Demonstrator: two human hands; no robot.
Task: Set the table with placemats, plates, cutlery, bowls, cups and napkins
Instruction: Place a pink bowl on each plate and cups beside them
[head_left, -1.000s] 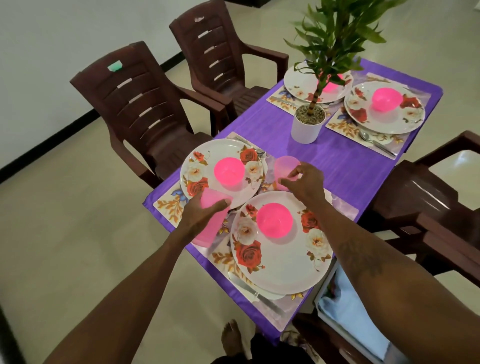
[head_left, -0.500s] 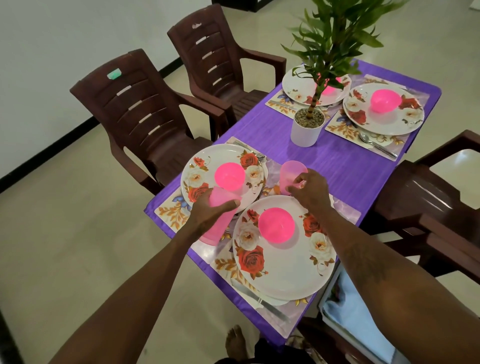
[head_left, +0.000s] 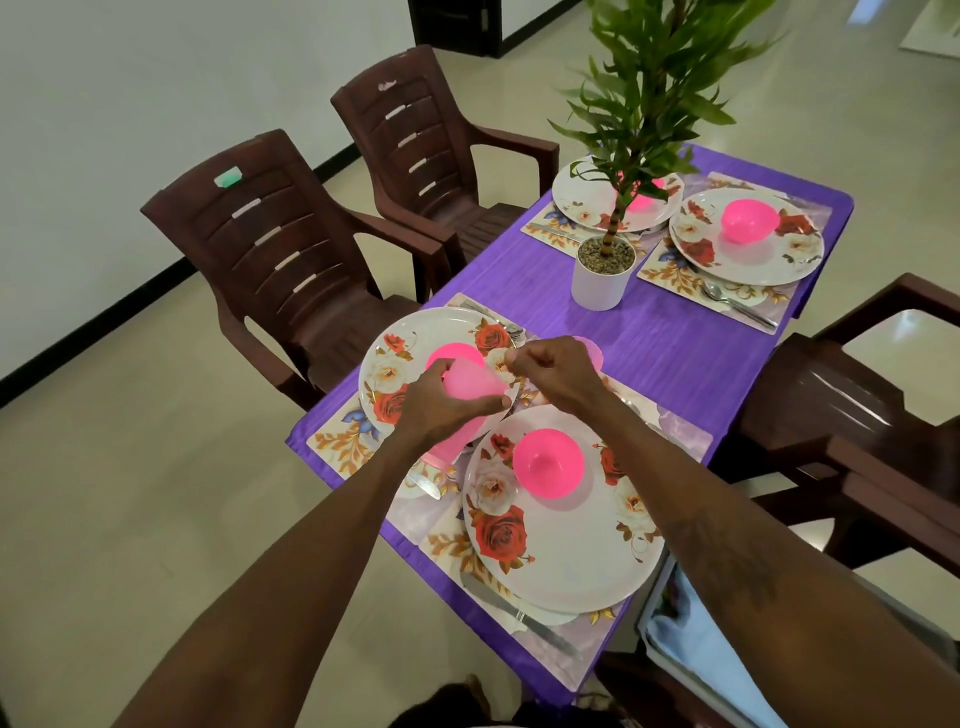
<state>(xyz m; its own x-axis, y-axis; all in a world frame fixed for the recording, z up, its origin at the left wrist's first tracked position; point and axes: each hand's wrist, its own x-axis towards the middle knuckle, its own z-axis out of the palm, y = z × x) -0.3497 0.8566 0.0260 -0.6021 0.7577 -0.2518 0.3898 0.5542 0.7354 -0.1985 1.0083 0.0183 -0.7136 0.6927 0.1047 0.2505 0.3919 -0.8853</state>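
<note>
1. pink cup (head_left: 474, 384): sits tilted in the left hand (head_left: 441, 410), fingers and thumb wrapped round its side; hangs over the gap between the two near plates.
2. second pink cup (head_left: 591, 349): peeks out just behind the right hand (head_left: 553, 371), over the purple tablecloth (head_left: 665, 358); only a sliver of rim on show.
3. right hand: fingers curled in, thumb against forefinger (cannot tell whether these pinch the cup's rim or nothing).
4. near-left plate (head_left: 395, 364): flowered, on a placemat (head_left: 337, 441); carries a pink bowl (head_left: 452, 356), partly covered by the held cup.
5. near-right plate (head_left: 566, 561): flowered, on its own mat; carries the near-right bowl (head_left: 548, 462) toward its far side; knife (head_left: 524, 616) along the near edge, partly under the plate rim.
6. far-left plate (head_left: 582, 195): holds the far-left bowl (head_left: 644, 200), half hidden by leaves.
7. far-right plate (head_left: 753, 260): holds the far-right bowl (head_left: 748, 221); spoon (head_left: 727, 301) just beside, on the mat.
8. potted plant (head_left: 597, 283): white pot, upright, mid-table between the near and far settings.
9. brown chairs (head_left: 291, 260): two along the left side, more on the right.
</note>
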